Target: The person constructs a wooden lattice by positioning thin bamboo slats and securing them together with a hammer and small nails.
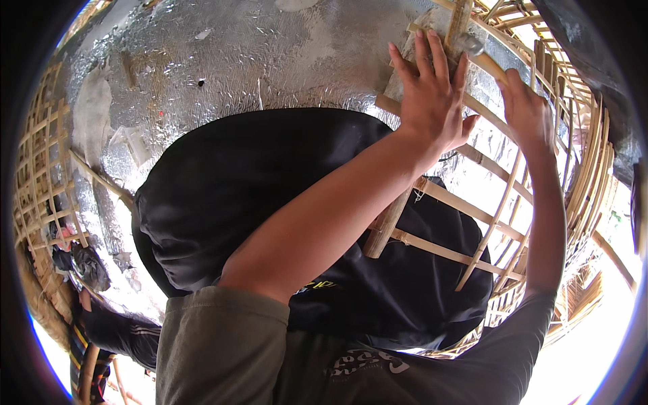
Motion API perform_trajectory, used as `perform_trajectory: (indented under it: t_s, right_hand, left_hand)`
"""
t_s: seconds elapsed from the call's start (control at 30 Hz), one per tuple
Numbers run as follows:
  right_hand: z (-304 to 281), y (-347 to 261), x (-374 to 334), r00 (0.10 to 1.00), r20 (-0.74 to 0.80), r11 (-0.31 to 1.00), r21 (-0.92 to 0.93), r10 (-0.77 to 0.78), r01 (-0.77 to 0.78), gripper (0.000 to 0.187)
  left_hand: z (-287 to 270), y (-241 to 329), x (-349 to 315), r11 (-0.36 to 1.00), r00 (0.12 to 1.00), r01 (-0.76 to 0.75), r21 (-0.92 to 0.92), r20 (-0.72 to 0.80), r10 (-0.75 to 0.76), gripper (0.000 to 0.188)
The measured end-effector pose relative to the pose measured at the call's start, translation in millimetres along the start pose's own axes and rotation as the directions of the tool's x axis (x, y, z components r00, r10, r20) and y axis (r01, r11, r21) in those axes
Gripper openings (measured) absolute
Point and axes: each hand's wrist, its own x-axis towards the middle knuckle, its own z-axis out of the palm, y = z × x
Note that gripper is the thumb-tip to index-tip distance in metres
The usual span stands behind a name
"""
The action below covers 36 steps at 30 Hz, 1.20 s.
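In my raised right hand is a hammer, its pale handle running up to a rounded metal head. The hammer head is close to an upright bamboo pole at the top of a lattice. My left hand lies with fingers stretched out over the ends of flat bamboo strips, just left of the hammer. A shorter part of a bamboo pole shows below my left forearm, with strips crossing it. What lies under my left palm is hidden.
Silvery foil sheeting spreads behind the lattice. A large black cloth-covered object fills the middle, behind my left arm. More bamboo lattice stands at the far left, with dark bundled plastic nearby. Bundled bamboo strips curve along the right.
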Motion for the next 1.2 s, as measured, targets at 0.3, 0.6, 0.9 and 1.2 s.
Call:
perform_trajectory:
  t_s: [0.3, 0.6, 0.9, 1.2]
  right_hand:
    - [4, 2, -6, 0.998, -0.055, 0.997, 0.077, -0.021, 0.026, 0.016]
    - [-7, -13, 4, 0.972, 0.174, 0.985, -0.087, 0.160, -0.147, 0.012]
    - [-5, -15, 14, 0.968, 0.136, 0.977, 0.018, 0.210, -0.215, 0.016]
    - [-11, -15, -6, 0.993, -0.092, 0.992, 0.114, 0.070, -0.060, 0.017]
  left_hand:
    - [-1, 0, 2, 1.000, 1.000, 0.010, -0.002, 0.020, -0.010, 0.087]
    - [3, 0, 3, 0.999, 0.999, 0.021, 0.030, -0.034, -0.020, 0.084]
    - [4, 0, -1, 1.000, 1.000, 0.028, 0.001, -0.008, -0.028, 0.083]
    - [0, 5, -2, 1.000, 0.998, 0.017, 0.010, 0.057, -0.018, 0.084]
